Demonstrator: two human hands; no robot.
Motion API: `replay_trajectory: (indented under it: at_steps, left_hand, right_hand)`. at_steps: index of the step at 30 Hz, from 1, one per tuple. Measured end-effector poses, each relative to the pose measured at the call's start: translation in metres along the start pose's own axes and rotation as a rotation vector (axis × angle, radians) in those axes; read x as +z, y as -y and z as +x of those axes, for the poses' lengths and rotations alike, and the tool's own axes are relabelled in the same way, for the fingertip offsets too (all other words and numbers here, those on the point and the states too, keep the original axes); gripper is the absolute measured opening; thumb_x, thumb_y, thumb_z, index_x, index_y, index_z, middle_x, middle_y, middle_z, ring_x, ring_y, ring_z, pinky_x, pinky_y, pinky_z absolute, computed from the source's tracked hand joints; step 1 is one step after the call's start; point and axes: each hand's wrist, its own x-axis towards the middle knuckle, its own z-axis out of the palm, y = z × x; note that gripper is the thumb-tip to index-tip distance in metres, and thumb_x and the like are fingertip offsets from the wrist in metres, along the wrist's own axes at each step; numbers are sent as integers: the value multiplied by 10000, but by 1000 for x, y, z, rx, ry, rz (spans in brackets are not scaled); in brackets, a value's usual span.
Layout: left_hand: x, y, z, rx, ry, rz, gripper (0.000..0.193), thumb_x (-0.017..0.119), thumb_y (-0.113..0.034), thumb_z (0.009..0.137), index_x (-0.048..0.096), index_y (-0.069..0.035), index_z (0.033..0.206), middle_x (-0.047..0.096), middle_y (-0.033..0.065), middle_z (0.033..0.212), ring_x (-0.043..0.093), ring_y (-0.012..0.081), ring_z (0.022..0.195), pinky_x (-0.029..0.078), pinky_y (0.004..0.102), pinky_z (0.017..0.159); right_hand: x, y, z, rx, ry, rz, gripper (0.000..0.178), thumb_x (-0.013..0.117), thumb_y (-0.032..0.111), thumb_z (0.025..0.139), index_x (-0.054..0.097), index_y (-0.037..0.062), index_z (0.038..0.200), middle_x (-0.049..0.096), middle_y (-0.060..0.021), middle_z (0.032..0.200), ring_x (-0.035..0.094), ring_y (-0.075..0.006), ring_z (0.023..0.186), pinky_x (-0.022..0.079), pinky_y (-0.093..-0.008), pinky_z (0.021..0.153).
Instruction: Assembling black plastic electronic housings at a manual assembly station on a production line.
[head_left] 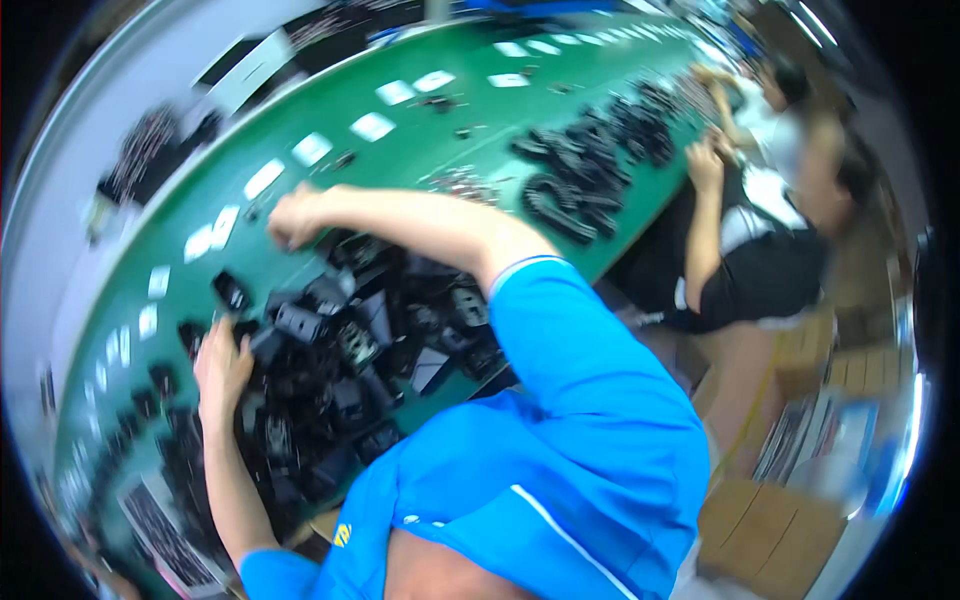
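My left hand (222,372) is at the left edge of a big heap of black plastic housings (350,370), its fingers stretched forward and its thumb apart. Right by its fingertips lies a dark housing (190,338); nothing plainly shows in the grip. Reaching across the heap, my right hand (297,216) is over the green table (420,130) with its fingers curled closed. Whatever is in them is blurred. Between the two hands, a single black housing (232,291) lies apart from the heap.
White cards (312,149) form a long curved row along the table's far side. Black coiled cables (575,190) are piled to the right, near small loose parts (465,184). Another person (760,250) sits at the right edge. Cardboard boxes (770,535) stand at lower right.
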Motion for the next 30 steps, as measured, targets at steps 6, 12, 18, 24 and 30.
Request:
replay_trajectory:
  at_steps: [6, 12, 18, 24, 30]
  left_hand:
    - [-18, -15, 7, -131, 128, -46, 297, 524, -135, 924, 608, -27, 1188, 686, 209, 1100, 655, 404, 981, 508, 461, 832]
    - [-18, 9, 8, -25, -14, -265, 285, 491, -131, 962, 618, -33, 1197, 679, 174, 1012, 637, 332, 850, 513, 426, 745]
    - [-39, 3, -3, -10, -114, -661, 293, 462, -129, 999, 617, -44, 1232, 664, 137, 937, 606, 242, 739, 508, 367, 644]
    - [-67, -22, -38, -213, -17, -1475, 381, 424, -129, 1035, 514, -67, 1400, 625, 126, 989, 539, 121, 719, 440, 222, 524]
    - [-38, -10, -68, -136, 59, -2280, 502, 430, -108, 1037, 336, -47, 1527, 567, 169, 1155, 519, 111, 737, 405, 187, 472]
  right_hand:
    - [18, -9, 5, -26, -162, 20, 155, 780, 304, 790, 764, 205, 909, 744, -31, 907, 665, -241, 975, 423, -530, 915]
    - [32, -25, -4, 88, -458, -242, 122, 758, 287, 801, 760, 178, 856, 744, -39, 872, 664, -265, 944, 406, -544, 921]
    - [56, -49, 38, -21, -426, -101, 89, 719, 259, 822, 754, 178, 833, 741, -30, 837, 633, -270, 954, 389, -544, 934]
    - [57, -48, 24, -102, -390, 137, 76, 683, 230, 847, 726, 169, 840, 741, -12, 841, 636, -257, 924, 394, -529, 944]
    - [43, -39, 0, -162, -473, 70, 86, 659, 215, 868, 683, 138, 837, 738, 9, 826, 662, -256, 863, 438, -489, 922]
